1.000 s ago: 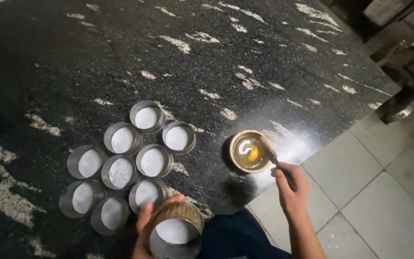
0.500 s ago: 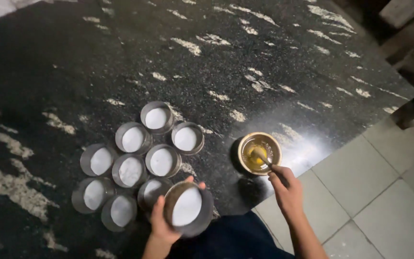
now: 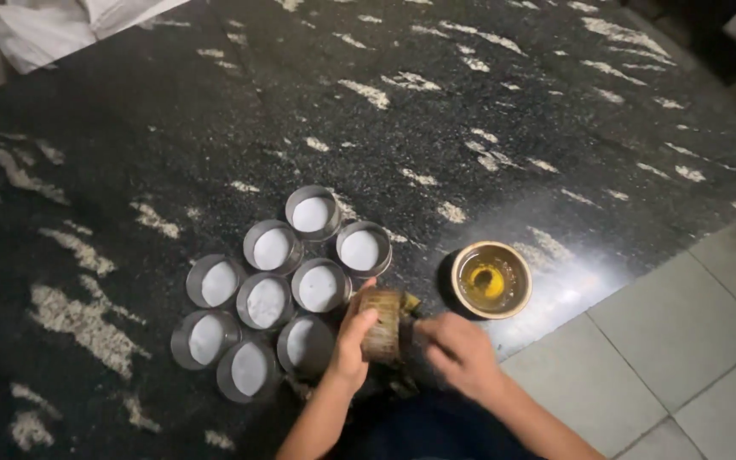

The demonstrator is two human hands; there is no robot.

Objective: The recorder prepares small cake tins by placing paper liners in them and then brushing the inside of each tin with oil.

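Note:
My left hand (image 3: 353, 339) grips a round metal ring mould (image 3: 382, 324), tipped on its side just over the counter edge. My right hand (image 3: 460, 351) is at the mould's open right side, fingers curled around something thin that blur hides. A small brass bowl of yellow oil (image 3: 491, 278) sits on the black counter just right of the hands. Several more metal ring moulds with white paper bottoms (image 3: 274, 290) stand clustered to the left of the held one.
The black stone counter with white streaks (image 3: 402, 136) fills most of the view. Grey floor tiles (image 3: 683, 341) lie at the lower right. White cloth or bags (image 3: 61, 25) rest at the top left corner.
My left hand has turned the mould from facing up onto its side. My right hand left the oil bowl and moved left to the mould.

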